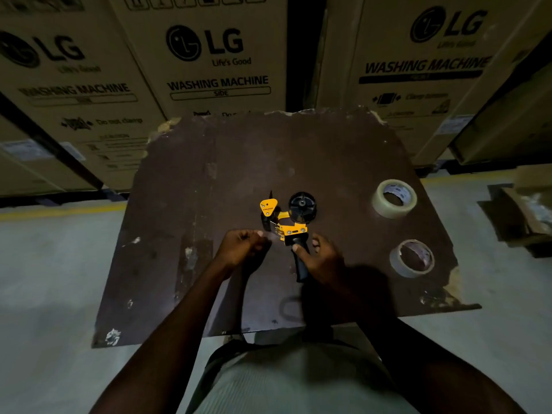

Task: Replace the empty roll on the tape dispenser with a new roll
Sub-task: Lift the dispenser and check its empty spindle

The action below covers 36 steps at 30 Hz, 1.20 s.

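Right hand [321, 259]: fingers [316, 244] curled round the black handle of the yellow-and-black tape dispenser [288, 222], lying mid-bench with its black hub bare. Left hand [242, 249]: fingers curled near the dispenser's blade end; whether anything is pinched cannot be made out in the dim light. A full clear tape roll [393, 198] and a thin, near-empty roll [411, 258] are seen well apart on the right of the dark, chipped bench [185, 186]. Printed cardboard cartons [215, 61] are stacked behind.

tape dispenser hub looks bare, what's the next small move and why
Probably reach the left hand to the full tape roll and bring it to the dispenser's black hub: the hub is bare, the right hand grips the handle, and the thin roll lies aside.
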Each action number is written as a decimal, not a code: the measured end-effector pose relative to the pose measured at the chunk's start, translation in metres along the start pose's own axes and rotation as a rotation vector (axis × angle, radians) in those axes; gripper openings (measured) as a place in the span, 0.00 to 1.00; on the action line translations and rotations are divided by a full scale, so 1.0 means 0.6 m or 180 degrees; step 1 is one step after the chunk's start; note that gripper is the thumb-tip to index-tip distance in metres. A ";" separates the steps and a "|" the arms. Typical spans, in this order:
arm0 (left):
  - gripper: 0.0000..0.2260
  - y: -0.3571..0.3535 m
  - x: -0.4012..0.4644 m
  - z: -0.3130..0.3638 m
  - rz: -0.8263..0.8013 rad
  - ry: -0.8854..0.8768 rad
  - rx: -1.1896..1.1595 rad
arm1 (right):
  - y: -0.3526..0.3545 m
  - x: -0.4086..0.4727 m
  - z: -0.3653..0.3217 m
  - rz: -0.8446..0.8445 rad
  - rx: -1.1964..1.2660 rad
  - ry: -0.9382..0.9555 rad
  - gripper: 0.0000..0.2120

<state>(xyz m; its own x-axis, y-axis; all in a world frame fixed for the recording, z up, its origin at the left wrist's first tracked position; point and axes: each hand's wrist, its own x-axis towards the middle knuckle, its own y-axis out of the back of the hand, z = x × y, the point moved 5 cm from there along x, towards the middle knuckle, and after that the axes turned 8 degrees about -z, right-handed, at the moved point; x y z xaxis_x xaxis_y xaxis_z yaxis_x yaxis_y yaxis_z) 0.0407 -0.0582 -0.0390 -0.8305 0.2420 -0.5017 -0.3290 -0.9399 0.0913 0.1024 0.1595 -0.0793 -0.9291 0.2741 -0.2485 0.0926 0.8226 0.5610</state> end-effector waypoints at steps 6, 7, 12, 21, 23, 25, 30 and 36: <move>0.09 -0.004 -0.003 -0.005 0.0008 0.0133 0.0015 | -0.015 0.025 0.005 -0.0428 -0.0017 -0.0495 0.24; 0.10 -0.006 -0.005 -0.004 -0.0003 0.0145 0.0012 | -0.022 0.035 0.011 -0.0547 -0.0032 -0.0636 0.26; 0.09 -0.011 -0.009 0.002 -0.0063 0.0177 -0.0038 | -0.050 0.053 0.017 -0.1165 0.1021 -0.1429 0.22; 0.10 -0.015 0.002 -0.001 -0.0104 0.0219 -0.0091 | -0.072 0.044 -0.015 -0.2374 0.2221 -0.2188 0.12; 0.10 -0.014 0.004 -0.003 -0.0107 0.0235 -0.0074 | -0.073 0.038 -0.023 -0.2433 0.2341 -0.2184 0.12; 0.11 -0.014 0.005 -0.004 -0.0101 0.0246 -0.0114 | -0.075 0.031 -0.027 -0.2413 0.2485 -0.2242 0.11; 0.11 -0.013 0.006 -0.001 -0.0095 0.0250 -0.0134 | -0.074 0.033 -0.026 -0.2304 0.2581 -0.2181 0.10; 0.13 -0.014 0.016 0.030 -0.0118 0.0103 -0.0076 | -0.049 0.047 -0.053 -0.2157 0.2772 -0.2042 0.10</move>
<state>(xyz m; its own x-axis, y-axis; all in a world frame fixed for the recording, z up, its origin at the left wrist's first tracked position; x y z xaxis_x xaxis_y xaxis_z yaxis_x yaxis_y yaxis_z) 0.0271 -0.0434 -0.0290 -0.8028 0.2690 -0.5320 -0.3480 -0.9361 0.0518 0.0622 0.1271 -0.0775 -0.5661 -0.3365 -0.7526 0.0993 0.8784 -0.4675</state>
